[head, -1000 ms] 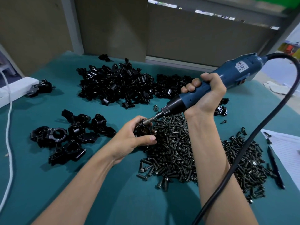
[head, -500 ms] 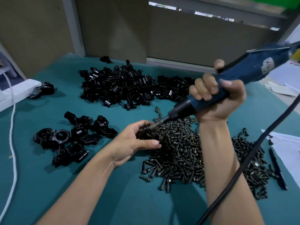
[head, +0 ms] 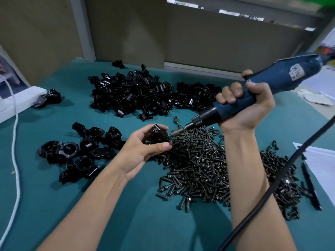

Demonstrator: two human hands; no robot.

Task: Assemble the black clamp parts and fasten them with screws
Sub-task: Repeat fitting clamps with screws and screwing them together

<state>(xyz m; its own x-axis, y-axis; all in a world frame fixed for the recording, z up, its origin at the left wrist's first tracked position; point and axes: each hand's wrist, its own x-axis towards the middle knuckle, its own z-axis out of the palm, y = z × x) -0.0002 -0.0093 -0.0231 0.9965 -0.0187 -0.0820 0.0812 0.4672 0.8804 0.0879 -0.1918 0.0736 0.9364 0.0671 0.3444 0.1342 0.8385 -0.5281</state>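
1. The left grip (head: pixel 143 151) holds a black clamp (head: pixel 156 137). Its fingers curl over the clamp's top and its thumb presses along the near edge.
2. The clamp sits at the fingertips, raised just off the green counter (head: pixel 126 214), at the left edge of the heap of screws (head: pixel 197 163).
3. The right grip (head: pixel 248 107) is wrapped tight around a blue electric screwdriver (head: pixel 282 77), up and to the right of the clamp.
4. The screwdriver's long axis slopes from upper right down to lower left, and its bit meets the clamp's right side.
5. The clamp's round hollow faces the viewer. Fingers hide too much of it to tell its long axis.
6. A pile of loose clamp parts (head: pixel 134 95) lies at the back, and several joined clamps (head: pixel 78 153) lie to the left.
7. The screwdriver's black cord (head: pixel 272 185) crosses the right forearm.
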